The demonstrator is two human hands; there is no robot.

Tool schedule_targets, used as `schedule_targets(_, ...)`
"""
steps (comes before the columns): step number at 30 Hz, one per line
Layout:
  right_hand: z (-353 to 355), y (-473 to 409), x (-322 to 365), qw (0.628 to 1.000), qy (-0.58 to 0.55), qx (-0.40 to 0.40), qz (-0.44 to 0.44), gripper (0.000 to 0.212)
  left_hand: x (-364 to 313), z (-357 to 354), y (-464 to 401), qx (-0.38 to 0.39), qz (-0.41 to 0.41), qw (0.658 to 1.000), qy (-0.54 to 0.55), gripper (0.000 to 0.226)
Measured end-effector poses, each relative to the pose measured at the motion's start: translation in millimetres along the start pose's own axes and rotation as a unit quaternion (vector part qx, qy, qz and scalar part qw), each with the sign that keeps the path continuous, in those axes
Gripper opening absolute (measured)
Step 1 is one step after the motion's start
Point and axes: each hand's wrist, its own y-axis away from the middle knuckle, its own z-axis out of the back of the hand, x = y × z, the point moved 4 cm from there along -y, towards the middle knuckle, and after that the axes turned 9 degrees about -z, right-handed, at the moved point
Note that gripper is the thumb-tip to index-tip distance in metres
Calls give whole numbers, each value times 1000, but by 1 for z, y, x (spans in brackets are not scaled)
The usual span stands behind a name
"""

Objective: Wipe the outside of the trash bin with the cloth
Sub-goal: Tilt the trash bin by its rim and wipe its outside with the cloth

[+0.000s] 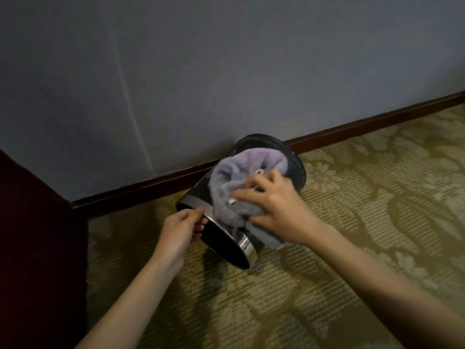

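A black trash bin [198, 191] with a silver rim band lies tipped on its side on the carpet, its open mouth turned toward me and its base near the wall. My left hand [182, 229] pinches the silver rim at the mouth's left side. A grey-lilac cloth [236, 172] is draped over the bin's upper side. My right hand [274, 206] presses flat on the cloth, fingers spread over it, and hides part of the bin's side.
The bin rests on a green-gold patterned carpet [352, 235]. A dark wooden baseboard [377, 119] runs along the grey wall [201, 71] behind it. A dark maroon surface [37, 235] stands at the left edge.
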Motion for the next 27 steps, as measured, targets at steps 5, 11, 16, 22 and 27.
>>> schedule_targets(5, -7, -29, -16, 996, 8, -18, -83, 56, 0, -1, 0, 18, 6, 1000, -22, 22)
schedule_targets(11, 11, -71, -79, 962, -2, -54, -267, 57, 0, -8, 6, 32, -11, 998, -46, 23)
schedule_targets(16, -8, -32, -21, 989, 77, -45, -120, 60, 1, -8, 7, 55, -4, 996, -63, 24)
schedule_targets(22, -1, -26, -33, 987, -28, 9, -155, 61, -5, -15, 6, 54, -19, 994, -98, 25)
schedule_targets(27, 4, -20, -62, 972, -96, 4, -216, 59, -22, -25, -1, 20, -25, 994, -103, 21)
